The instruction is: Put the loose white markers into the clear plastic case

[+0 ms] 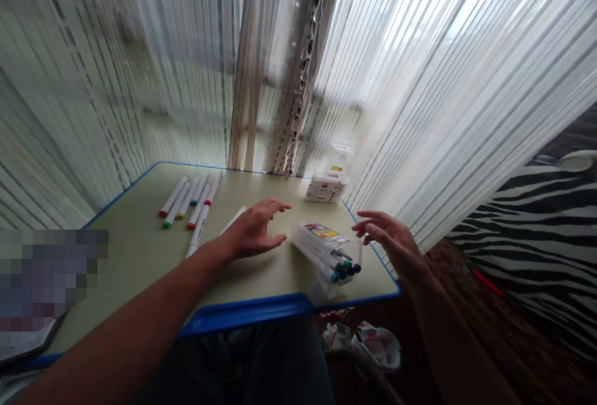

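On the right part of the table lies a clear plastic marker case [305, 237] with a colourful label. Several markers [347, 268] with blue, green and purple ends show at its near end. My left hand [256, 228] hovers left of the case, thumb and fingers apart, holding nothing. Just right of the case is my right hand [389, 237], its fingers spread and slightly bent, with nothing in them. A gap shows between each hand and the case. Partly behind my left hand lies a white marker [232, 221].
Several loose white markers [185, 201] with coloured ends lie on the table [140, 256] at the left. A box of cotton swabs or similar small items [326, 188] stands at the back right. A blurred-out object [41, 293] covers the left corner. White bags [377, 346] sit below the table.
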A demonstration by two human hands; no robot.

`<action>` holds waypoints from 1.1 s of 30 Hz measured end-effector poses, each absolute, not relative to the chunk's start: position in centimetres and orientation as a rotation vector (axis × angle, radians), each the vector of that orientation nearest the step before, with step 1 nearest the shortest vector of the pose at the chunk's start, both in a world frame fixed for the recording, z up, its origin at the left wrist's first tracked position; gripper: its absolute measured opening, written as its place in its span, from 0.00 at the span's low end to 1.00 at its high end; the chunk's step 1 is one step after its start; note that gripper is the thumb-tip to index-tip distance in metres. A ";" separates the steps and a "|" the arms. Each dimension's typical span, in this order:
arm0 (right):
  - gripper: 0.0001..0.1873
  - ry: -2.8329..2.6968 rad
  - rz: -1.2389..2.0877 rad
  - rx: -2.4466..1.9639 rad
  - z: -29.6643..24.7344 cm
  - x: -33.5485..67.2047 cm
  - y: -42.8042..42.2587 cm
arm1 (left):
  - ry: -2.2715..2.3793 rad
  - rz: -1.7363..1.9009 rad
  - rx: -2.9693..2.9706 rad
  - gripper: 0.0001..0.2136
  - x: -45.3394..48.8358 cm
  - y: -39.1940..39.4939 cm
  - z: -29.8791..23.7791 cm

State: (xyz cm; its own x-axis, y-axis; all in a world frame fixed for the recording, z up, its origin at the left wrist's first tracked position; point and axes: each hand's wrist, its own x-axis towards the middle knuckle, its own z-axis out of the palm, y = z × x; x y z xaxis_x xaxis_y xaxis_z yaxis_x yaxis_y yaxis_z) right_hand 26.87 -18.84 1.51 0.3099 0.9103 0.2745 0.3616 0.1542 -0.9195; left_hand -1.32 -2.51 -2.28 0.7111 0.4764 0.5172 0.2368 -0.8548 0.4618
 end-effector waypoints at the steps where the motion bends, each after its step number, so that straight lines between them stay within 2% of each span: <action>1: 0.22 -1.315 0.644 -1.452 0.9 27.0 -20.2 | 0.462 0.872 2.588 0.30 -1.1 -2.9 -2.3; 3: 0.23 -1.452 0.719 -1.481 -0.3 27.2 -22.5 | 0.342 0.820 2.634 0.36 -0.5 -3.8 -2.5; 6: 0.25 -1.625 0.700 -1.589 -2.0 27.0 -24.4 | 0.313 0.799 2.695 0.37 0.4 -4.9 -2.7; 9: 0.26 -1.705 0.569 -1.655 -3.0 25.8 -24.7 | 0.327 0.820 2.726 0.34 1.1 -5.7 -3.0; 14: 0.21 -1.807 0.554 -1.606 -3.0 23.8 -23.6 | 0.387 0.883 2.722 0.27 1.6 -6.4 -3.4; 19: 0.20 -1.734 0.580 -1.596 -3.2 23.8 -23.3 | 0.442 0.878 2.724 0.26 1.8 -6.4 -3.4; 26: 0.22 -1.694 0.720 -1.510 -3.2 24.4 -22.4 | 0.520 0.891 2.730 0.24 1.5 -6.4 -3.0; 33: 0.26 -1.652 0.690 -1.472 -1.6 24.6 -20.3 | 0.554 0.961 2.681 0.24 1.4 -6.4 -2.8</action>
State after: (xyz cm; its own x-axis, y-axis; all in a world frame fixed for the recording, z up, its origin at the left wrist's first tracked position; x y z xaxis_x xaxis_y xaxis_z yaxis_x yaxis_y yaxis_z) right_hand 24.59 -20.33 -1.58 -0.0018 0.9787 0.2053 0.5419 0.1735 -0.8224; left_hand 1.42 -6.38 -2.80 0.7118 0.4266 0.5580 0.2688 -0.8994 0.3447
